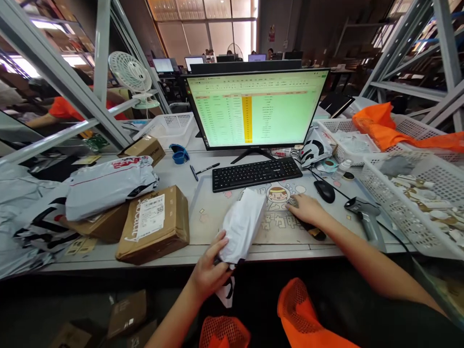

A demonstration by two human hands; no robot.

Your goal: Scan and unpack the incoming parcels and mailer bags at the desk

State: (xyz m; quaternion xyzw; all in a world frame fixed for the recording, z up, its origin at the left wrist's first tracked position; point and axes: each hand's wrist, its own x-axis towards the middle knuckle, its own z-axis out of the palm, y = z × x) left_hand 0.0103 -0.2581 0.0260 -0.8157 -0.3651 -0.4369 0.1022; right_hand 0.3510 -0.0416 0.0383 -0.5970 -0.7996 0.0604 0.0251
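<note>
My left hand point(212, 268) is closed around the lower end of a white plastic mailing bag point(243, 222), which is tilted up over the front of the desk. A loose printed flap of the bag hangs below my fingers. On the desk mat, my right hand point(307, 209) is curled over a dark, elongated tool point(316, 233) with a yellowish patch. My palm hides most of it, so its kind is unclear. The black mouse point(324, 191) lies just beyond that hand, and the keyboard point(257, 174) is behind the bag.
A taped cardboard box point(155, 224) and stacked mailing bags point(112, 186) fill the left side. A barcode scanner point(368, 220) and a white basket of small items point(395, 215) stand at right. The monitor point(257, 108) is at the back. Metal frame bars point(101, 58) flank the desk.
</note>
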